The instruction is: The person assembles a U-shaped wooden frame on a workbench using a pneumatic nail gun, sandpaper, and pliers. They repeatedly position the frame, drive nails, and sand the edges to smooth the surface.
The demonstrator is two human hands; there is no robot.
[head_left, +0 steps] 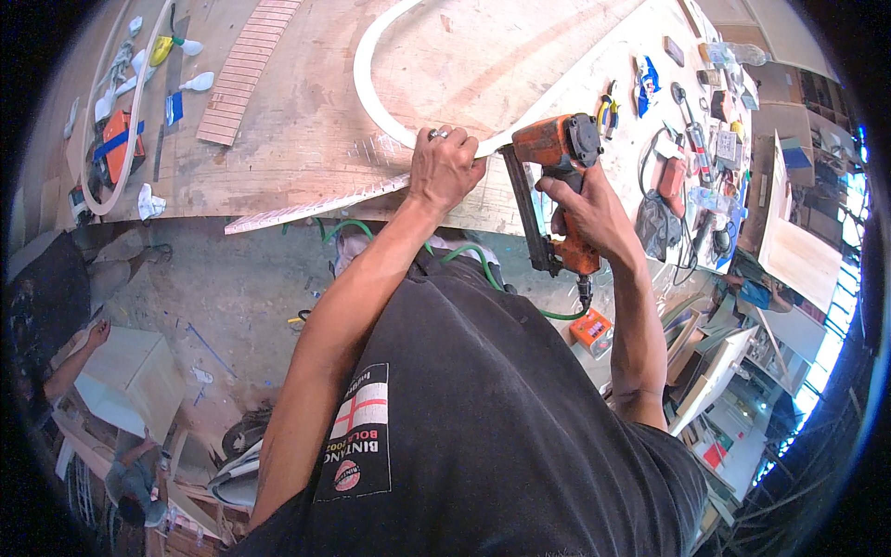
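Note:
My left hand [445,167], a ring on one finger, is closed around the near edge of a curved white frame strip [367,79] at the table's front edge. A slotted wooden strip [320,202] runs from under that hand out to the left, past the edge. My right hand [594,213] grips the handle of an orange and black nail gun [543,144]. The gun's nose is against or very close to the white strip, just right of my left hand; exact contact cannot be made out. A green air hose [561,316] leads to its handle.
Another slotted strip [246,70] lies on the wooden table [297,111]. Pliers [608,110], a clear bottle [742,54] and corded tools lie at right; a looped strip [93,121] at left. An orange box [591,331] is below the table. Other people are at lower left.

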